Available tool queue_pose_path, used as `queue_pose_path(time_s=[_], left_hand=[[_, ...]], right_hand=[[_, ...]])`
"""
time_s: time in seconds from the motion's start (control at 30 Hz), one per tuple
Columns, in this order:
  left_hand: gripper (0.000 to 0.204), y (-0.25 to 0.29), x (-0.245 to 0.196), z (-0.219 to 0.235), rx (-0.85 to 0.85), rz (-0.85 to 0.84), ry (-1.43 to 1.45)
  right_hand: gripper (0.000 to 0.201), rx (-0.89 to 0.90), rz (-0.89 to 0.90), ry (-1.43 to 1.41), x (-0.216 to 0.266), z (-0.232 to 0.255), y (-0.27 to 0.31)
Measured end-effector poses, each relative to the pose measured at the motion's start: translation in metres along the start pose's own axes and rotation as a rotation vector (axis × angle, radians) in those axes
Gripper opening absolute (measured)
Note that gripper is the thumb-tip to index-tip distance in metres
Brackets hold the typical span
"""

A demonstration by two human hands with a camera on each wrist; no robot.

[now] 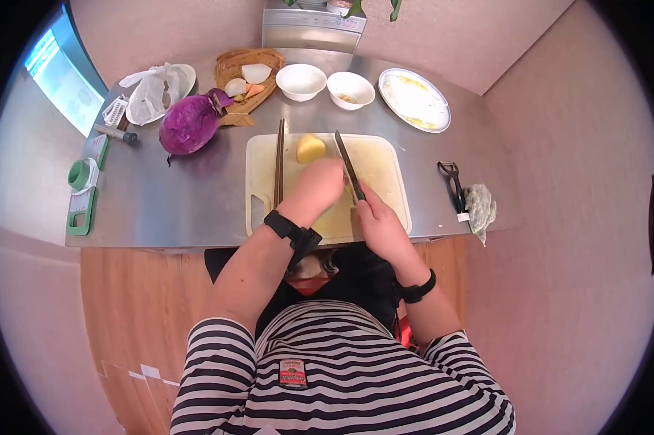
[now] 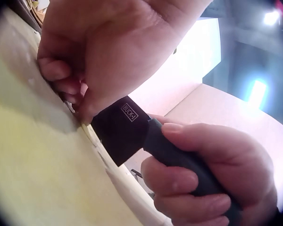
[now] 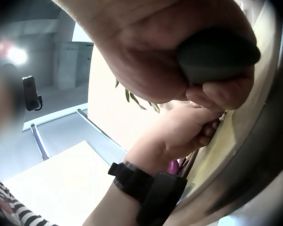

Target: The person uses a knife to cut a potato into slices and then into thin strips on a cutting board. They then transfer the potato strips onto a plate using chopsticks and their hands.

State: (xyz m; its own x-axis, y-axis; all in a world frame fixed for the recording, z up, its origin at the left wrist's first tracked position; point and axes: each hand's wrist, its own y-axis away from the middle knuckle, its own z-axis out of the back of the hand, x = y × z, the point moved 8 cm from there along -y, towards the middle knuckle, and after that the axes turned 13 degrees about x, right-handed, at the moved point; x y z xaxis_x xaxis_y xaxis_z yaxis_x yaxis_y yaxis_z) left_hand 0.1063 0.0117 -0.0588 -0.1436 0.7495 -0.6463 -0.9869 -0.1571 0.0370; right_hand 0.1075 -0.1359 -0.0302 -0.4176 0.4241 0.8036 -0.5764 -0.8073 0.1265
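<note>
Knife (image 1: 348, 160) and right hand (image 1: 381, 225) are working as one, fingers and thumb wrapping round the dark handle, the blade pointing away from the body. Just left of it, the left hand (image 1: 321, 185) is pressing curled fingers down on the cutting board (image 1: 385, 174), close beside the blade; whether they are pinching something I can't tell, since the hand is hiding it. A peeled yellow piece (image 1: 311, 149), potato by its look, is lying just beyond the left hand. For even cutting, I'd be tucking those fingertips behind the knuckles and letting the blade's flat ride against them. Brown chopsticks (image 1: 280, 159) are lying left of that hand.

Right of the right hand, a black peeler (image 1: 454, 183) is resting on the steel surface (image 1: 211, 196). Farther out, a purple cabbage (image 1: 189, 125) is sitting beyond and left of the left hand; white bowls (image 1: 301, 78) are standing straight beyond, and an oval plate (image 1: 414, 98) beyond the right hand. Past everything, a silvery appliance (image 1: 314, 35) is standing before pinkish walls (image 1: 167, 29).
</note>
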Motion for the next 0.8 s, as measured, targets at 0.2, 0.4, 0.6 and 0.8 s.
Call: queue_pose_path(time_s=[0.2, 0.4, 0.6, 0.8], left_hand=[[0.018, -0.002, 0.000, -0.003, 0.033, 0.011, -0.036], [0.021, -0.004, 0.000, -0.006, 0.114, 0.036, -0.113], [0.025, -0.003, -0.002, -0.003, 0.160, 0.065, -0.175], [0.025, 0.001, -0.003, -0.002, 0.160, 0.124, -0.178]], right_hand=[[0.047, 0.070, -0.128, 0.015, -0.006, -0.004, 0.003], [0.047, 0.063, -0.051, 0.029, -0.004, -0.004, -0.008], [0.048, 0.062, -0.058, -0.027, -0.005, -0.004, -0.011], [0.048, 0.070, -0.083, -0.042, 0.000, -0.002, 0.008]])
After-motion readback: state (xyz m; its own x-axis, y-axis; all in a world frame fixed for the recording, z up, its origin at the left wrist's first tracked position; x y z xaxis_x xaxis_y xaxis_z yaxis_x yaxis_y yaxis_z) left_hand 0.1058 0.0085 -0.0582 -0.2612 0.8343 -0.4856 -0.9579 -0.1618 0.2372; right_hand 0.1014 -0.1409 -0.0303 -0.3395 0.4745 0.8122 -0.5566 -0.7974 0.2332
